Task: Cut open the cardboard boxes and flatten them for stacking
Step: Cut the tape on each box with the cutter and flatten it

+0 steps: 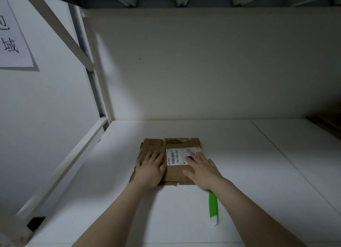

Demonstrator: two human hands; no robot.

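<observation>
A brown cardboard box (177, 173) lies flattened on the white shelf surface (258, 173), with a white shipping label (178, 156) on its top face. My left hand (150, 170) presses flat on the left half of the cardboard, fingers straight. My right hand (201, 170) presses flat on the right half, its fingers over the label's edge. A green-handled cutter (213, 208) with a white tip lies on the shelf just below my right wrist; its upper end is hidden under the wrist.
A white back wall (203, 71) closes the shelf bay behind the cardboard. A white metal shelf frame (96, 80) runs along the left side. More brown cardboard (326, 123) shows at the far right edge. A paper sign (13, 40) hangs on the left wall.
</observation>
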